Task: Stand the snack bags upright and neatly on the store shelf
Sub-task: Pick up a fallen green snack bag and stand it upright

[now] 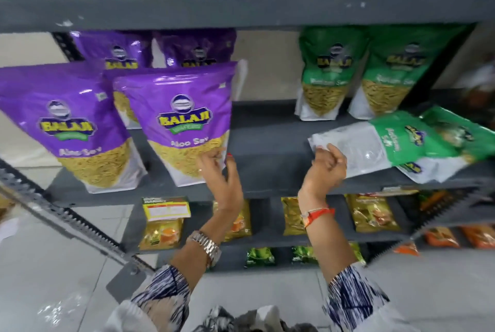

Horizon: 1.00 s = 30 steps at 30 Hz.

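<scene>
Purple Aloo Sev bags stand upright on the grey shelf [267, 149]; the front right one [184, 120] has my left hand [222, 171] open at its lower right corner, fingertips touching it. Another purple bag [67, 123] stands to its left, with more behind. Two green bags [324, 74] stand upright at the back right. A green and white bag [380, 144] lies flat on its side at the right, on top of another fallen one. My right hand [328, 163] is at its white bottom edge, fingers curled, touching it; a firm hold cannot be made out.
An upper shelf [241, 7] with white and green bags hangs close above. Lower shelves hold small yellow packets [160, 232], green packets and orange packets. A metal upright [67, 222] slants at the left. Bare shelf surface lies between the purple and green bags.
</scene>
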Motion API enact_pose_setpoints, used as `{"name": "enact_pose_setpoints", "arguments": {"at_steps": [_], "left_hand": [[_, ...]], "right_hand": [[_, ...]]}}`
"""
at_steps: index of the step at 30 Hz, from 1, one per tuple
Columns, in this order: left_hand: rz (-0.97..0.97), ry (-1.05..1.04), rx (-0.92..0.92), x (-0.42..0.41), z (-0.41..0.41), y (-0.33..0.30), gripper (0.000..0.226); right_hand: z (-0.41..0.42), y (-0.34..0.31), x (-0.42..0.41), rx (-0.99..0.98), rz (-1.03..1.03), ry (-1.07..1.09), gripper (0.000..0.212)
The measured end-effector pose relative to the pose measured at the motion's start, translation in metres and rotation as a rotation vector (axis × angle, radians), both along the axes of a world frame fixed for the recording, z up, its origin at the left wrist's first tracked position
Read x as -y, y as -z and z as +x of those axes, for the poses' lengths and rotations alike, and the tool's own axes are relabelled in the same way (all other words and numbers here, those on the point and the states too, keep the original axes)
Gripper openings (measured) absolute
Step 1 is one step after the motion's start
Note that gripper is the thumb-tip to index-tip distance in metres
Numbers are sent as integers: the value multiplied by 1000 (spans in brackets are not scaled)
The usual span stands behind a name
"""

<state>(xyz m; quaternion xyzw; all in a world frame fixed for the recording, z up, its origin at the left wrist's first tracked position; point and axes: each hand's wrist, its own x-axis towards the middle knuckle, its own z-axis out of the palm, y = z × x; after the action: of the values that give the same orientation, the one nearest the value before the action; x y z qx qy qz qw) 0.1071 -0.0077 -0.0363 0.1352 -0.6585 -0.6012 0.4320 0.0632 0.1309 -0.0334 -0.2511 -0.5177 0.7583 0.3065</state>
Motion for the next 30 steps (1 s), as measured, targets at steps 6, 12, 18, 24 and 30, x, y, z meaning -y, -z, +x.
{"name": "enact_pose_setpoints", "arguments": {"at_steps": [6,12,18,24,30], "left_hand": [[-213,531,218,-85,-66,-9,28],[-461,722,655,-164,-155,-28,30],[-663,1122,929,-218,-182,-54,38],[-513,896,908,-219,-204,-44,22],[48,667,719,-207,-145,-35,11]], "right_hand": [[0,-5,-91,238,-10,272,45],[4,4,-137,284,-181,16,18],[8,9,-159,240,-232,-75,26],[2,1,-188,226,-353,-175,23],[4,9,-217,195,-159,-237,15]]}}
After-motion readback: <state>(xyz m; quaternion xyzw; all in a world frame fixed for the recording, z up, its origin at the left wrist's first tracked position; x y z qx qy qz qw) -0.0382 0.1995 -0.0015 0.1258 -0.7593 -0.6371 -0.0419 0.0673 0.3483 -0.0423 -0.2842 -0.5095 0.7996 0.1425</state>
